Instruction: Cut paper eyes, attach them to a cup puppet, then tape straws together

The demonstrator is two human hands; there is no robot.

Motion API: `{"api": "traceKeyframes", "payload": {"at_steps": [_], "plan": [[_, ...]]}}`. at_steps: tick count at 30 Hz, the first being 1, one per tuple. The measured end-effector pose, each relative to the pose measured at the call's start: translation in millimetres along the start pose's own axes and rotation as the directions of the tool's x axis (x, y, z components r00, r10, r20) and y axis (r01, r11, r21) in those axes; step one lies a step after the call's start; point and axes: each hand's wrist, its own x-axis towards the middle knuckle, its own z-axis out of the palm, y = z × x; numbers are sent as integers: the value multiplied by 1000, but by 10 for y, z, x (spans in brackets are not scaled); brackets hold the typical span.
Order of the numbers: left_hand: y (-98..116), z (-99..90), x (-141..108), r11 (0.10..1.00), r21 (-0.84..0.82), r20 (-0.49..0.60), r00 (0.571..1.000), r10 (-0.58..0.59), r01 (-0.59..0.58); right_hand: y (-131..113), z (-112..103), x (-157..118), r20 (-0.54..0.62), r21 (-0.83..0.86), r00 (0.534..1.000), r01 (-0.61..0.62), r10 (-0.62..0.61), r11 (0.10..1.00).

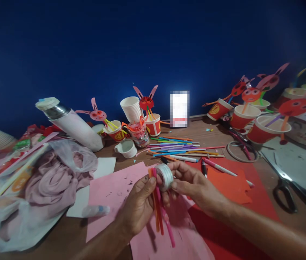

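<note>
My left hand (139, 202) is closed around a small bunch of straws (159, 209), orange, red and pink, which hang down between my hands. Fingers of my right hand (193, 184) grip a roll of clear tape (165, 177) pressed up against the top of the bunch. Whether a strip of tape is stuck to the straws cannot be made out. Beneath both hands lie sheets of pink paper (120, 180), with red paper (256, 209) to the right. A glue stick (96, 210) rests on the pink paper at the left.
Loose coloured straws (180, 146) lie behind my hands. Paper cups with paper rabbit faces (152, 124) stand along the back and right. Black-handled scissors (285, 180) lie at the right. A white thermos (71, 122) leans at the left, near a plastic bag (73, 155). A lit screen (179, 108) stands upright behind.
</note>
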Motion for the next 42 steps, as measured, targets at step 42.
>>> {"api": "traceKeyframes", "payload": {"at_steps": [42], "plan": [[-81,20,-33,987,156,-41,999,-29,35,59,25,-28,-225,-5,972,-72,69,997]]}}
